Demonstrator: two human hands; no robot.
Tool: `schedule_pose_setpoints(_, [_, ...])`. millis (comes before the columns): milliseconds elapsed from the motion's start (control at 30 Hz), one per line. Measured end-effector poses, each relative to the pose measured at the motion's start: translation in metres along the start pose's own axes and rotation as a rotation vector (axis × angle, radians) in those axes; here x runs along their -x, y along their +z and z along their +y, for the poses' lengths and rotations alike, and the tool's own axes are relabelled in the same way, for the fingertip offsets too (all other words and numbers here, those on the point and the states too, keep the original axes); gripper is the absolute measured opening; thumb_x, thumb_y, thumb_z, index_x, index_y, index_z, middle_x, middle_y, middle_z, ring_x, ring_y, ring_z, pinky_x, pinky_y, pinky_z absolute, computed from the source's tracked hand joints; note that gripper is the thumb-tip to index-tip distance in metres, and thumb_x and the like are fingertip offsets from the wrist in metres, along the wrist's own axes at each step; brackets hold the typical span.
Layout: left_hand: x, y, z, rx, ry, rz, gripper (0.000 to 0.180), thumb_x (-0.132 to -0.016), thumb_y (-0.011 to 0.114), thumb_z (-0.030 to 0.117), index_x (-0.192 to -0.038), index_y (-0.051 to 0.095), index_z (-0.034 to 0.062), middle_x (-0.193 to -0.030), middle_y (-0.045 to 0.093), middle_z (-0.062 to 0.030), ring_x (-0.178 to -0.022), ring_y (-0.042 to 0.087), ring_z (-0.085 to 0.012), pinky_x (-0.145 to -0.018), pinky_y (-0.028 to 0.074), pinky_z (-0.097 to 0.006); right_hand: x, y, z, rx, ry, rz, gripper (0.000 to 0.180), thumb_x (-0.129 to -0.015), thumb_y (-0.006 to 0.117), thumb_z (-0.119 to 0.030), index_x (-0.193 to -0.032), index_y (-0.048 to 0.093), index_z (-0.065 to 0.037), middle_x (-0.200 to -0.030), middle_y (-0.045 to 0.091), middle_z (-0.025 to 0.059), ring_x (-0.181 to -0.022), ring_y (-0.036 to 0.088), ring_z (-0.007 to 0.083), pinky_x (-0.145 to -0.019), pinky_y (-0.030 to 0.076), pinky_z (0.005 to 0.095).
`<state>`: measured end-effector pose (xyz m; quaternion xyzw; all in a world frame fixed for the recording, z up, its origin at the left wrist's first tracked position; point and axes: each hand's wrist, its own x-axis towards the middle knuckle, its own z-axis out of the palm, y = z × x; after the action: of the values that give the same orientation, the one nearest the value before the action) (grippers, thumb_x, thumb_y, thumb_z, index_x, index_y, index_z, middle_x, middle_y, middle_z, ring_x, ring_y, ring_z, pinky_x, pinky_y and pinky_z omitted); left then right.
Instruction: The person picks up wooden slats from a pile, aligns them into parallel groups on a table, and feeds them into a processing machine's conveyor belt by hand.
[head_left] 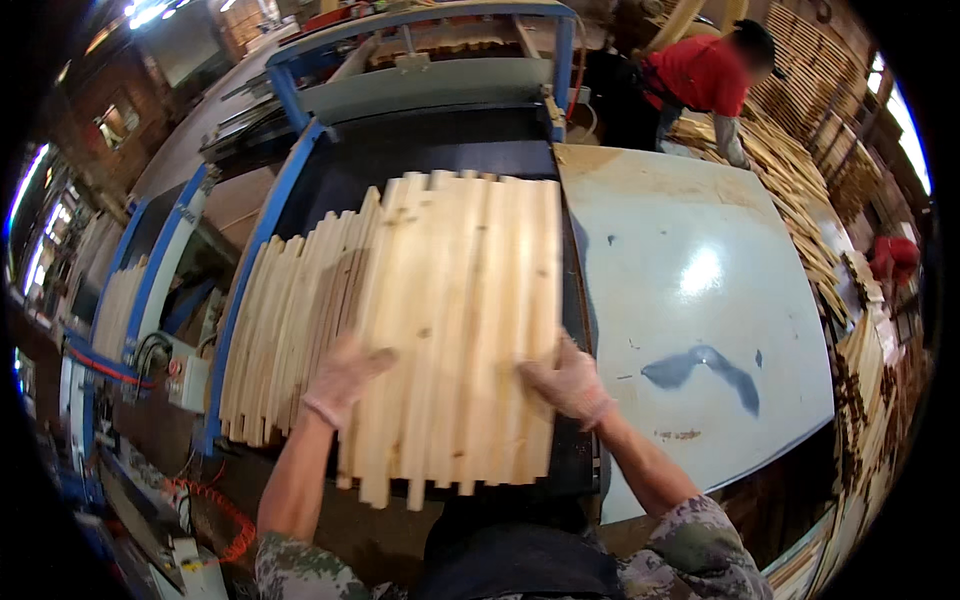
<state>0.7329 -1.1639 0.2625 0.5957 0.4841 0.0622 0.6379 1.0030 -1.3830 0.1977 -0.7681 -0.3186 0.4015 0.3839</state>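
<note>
Pale wooden slats (440, 320) lie side by side on the dark bed of a blue-framed machine (290, 190), left hand (340, 382) and right hand (567, 380) pressed flat on them, neither grip closed, beside a grey table (700, 300).

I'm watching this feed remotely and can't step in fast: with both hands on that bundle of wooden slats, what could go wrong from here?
1. The wooden slats lie unevenly, their near ends staggered past the edge; some could slip off.
2. The left hand and right hand press flat on raw wood in thin gloves; splinters or pinched fingers seem possible.
3. The looser slats on the left fan out and may shift apart.
</note>
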Motion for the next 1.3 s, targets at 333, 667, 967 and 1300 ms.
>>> schedule_pose_setpoints(333, [-0.050, 0.163, -0.062, -0.117, 0.081, -0.177, 0.081, -0.093, 0.079, 0.024, -0.158, 0.037, -0.0023, -0.148, 0.057, -0.0222, -0.134, 0.057, -0.0276, -0.118, 0.042, -0.038, 0.021, -0.108, 0.134, 0.275, 0.183, -0.015, 0.102, -0.083, 0.074, -0.056, -0.151, 0.041, 0.012, -0.116, 0.074, 0.0265, -0.111, 0.073, 0.0354, -0.099, 0.055, 0.0404])
schedule_pose_setpoints(667, [-0.050, 0.143, 0.016, -1.174, -0.213, 0.033, 0.074, -0.097, 0.059, 0.062, -0.127, 0.066, -0.0056, -0.129, 0.064, -0.0300, -0.116, 0.067, -0.0397, -0.100, 0.054, -0.052, -0.010, -0.081, 0.085, 0.517, 0.188, -0.038, 0.092, -0.089, 0.063, -0.061, -0.137, 0.050, 0.016, -0.108, 0.074, 0.0312, -0.109, 0.072, 0.0419, -0.096, 0.055, 0.0457])
schedule_pose_setpoints(967, [0.013, 0.084, -0.037, -0.933, 0.180, 0.395, 0.059, -0.098, 0.066, 0.040, -0.141, 0.060, 0.0006, -0.145, 0.058, -0.0199, -0.137, 0.055, -0.0369, -0.115, 0.045, -0.045, -0.079, -0.028, 0.045, 0.501, 0.305, -0.076, 0.082, -0.094, 0.058, -0.059, -0.135, 0.046, 0.011, -0.118, 0.072, 0.0310, -0.115, 0.070, 0.0435, -0.100, 0.054, 0.0485])
schedule_pose_setpoints(1300, [0.015, 0.091, -0.073, -0.609, 0.393, 0.336, 0.045, -0.099, 0.067, 0.022, -0.140, 0.063, 0.0033, -0.145, 0.060, -0.0181, -0.135, 0.058, -0.0322, -0.111, 0.051, -0.043, -0.015, -0.016, 0.033, 0.759, 0.114, -0.180, 0.090, -0.098, 0.056, -0.057, -0.156, 0.031, 0.007, -0.123, 0.071, 0.0282, -0.115, 0.070, 0.0417, -0.099, 0.054, 0.0493])
